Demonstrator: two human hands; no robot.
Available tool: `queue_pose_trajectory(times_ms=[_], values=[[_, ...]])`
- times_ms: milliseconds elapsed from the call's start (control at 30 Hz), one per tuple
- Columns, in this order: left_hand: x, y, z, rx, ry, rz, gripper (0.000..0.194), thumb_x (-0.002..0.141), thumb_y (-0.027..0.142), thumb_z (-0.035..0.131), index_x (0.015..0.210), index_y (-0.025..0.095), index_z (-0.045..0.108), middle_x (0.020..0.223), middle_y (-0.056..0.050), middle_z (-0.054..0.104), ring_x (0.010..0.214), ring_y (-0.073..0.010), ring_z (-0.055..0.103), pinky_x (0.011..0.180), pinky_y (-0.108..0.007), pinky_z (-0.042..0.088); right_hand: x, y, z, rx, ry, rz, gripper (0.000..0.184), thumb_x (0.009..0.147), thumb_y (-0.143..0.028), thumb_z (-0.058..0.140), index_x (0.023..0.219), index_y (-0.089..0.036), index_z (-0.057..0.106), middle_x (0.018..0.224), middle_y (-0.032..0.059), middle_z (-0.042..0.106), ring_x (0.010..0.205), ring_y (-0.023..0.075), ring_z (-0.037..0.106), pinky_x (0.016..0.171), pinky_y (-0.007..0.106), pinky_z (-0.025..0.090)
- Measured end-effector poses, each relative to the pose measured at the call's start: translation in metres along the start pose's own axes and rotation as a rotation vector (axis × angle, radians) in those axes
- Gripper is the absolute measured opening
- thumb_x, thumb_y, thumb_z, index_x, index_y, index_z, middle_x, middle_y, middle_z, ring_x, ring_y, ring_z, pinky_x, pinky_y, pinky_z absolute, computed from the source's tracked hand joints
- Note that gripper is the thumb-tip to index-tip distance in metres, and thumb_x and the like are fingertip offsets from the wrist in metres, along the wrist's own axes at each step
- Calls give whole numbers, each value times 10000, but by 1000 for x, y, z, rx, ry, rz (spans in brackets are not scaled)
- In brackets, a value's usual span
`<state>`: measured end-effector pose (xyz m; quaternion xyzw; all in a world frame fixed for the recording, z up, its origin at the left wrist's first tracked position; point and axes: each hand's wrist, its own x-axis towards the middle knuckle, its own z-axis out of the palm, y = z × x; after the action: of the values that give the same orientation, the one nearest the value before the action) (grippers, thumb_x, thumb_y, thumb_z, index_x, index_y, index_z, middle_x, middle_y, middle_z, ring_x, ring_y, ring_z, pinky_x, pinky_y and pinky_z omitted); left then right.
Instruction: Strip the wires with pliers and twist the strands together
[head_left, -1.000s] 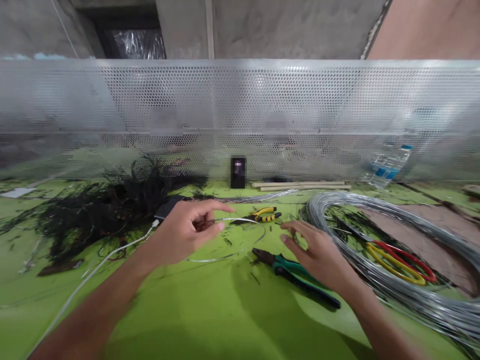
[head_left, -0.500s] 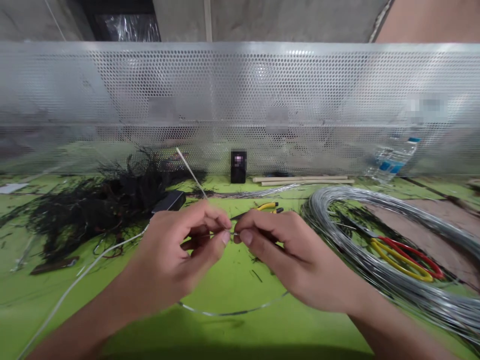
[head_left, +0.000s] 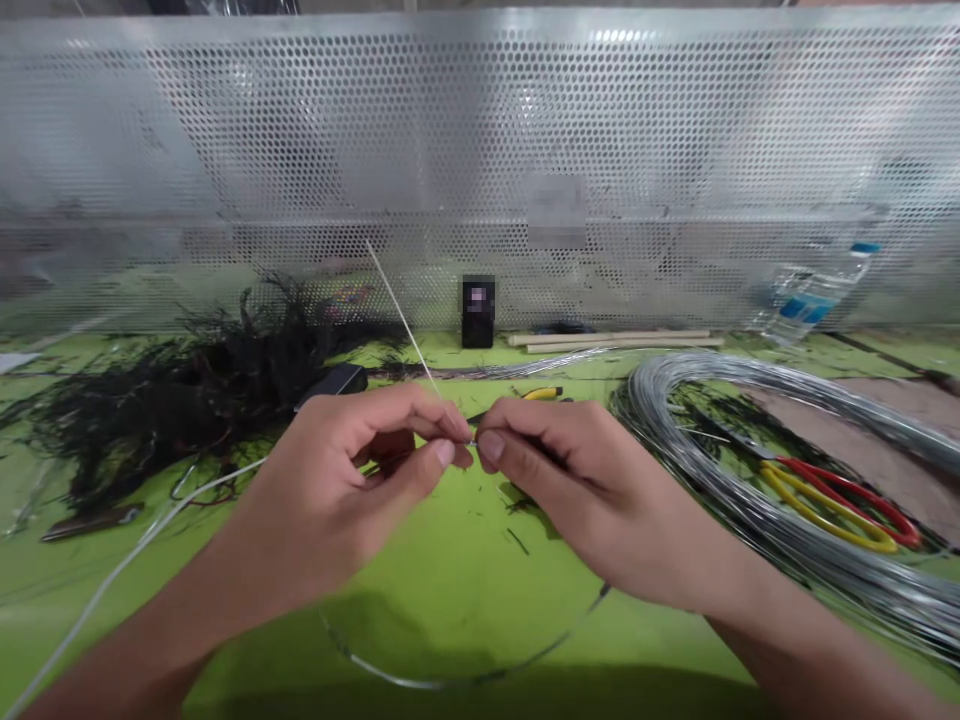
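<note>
Between my two hands I hold a thin silvery wire (head_left: pixel 442 684), its loop hanging in an arc below them. My left hand (head_left: pixel 360 485) pinches it between thumb and fingertips. Almost touching it, my right hand (head_left: pixel 570 480) pinches the wire from the other side. A straight, pale wire end (head_left: pixel 401 312) sticks up and leftward from behind my left fingers. Just behind my fingertips lie yellow-and-black pliers (head_left: pixel 541 394), mostly hidden. Where the wire ends meet, the fingers cover the detail.
At right lies a big coil of wire (head_left: pixel 660 400) with red-and-yellow-handled pliers (head_left: pixel 840 500) inside it. A pile of black strands (head_left: pixel 187 390), a black box (head_left: pixel 341 380) and a white cable (head_left: pixel 112 590) are at left. Behind stand a perforated metal screen (head_left: pixel 420 130), a phone-like device (head_left: pixel 478 315) and a bottle (head_left: pixel 810 300).
My right hand came from over the green-handled pliers to meet my left, and both closed on the wire, bending it into a loop. The view has tilted downward.
</note>
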<state>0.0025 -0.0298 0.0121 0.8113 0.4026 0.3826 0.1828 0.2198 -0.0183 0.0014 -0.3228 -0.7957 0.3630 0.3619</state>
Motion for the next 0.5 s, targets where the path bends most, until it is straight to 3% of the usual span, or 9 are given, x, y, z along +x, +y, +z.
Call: queue_pose_trajectory(times_ms=[200,500], values=[[-2,-1,15,249,192,129,86,930,215,657,873,250,710,695,75,755,555,-103,696,512,-200,515,3,2,2,7,19,35,318,1043,-254,503,729,-208,494,610,-65,341,550,91,306,481,266,235],[2,-8,18,222,167,136,67,946,226,703,918,262,754,725,91,785,568,-102,726,485,-191,515,2,6,4,12,43,80,320,1033,-231,497,714,-205,496,587,-68,325,520,82,280,455,261,213]])
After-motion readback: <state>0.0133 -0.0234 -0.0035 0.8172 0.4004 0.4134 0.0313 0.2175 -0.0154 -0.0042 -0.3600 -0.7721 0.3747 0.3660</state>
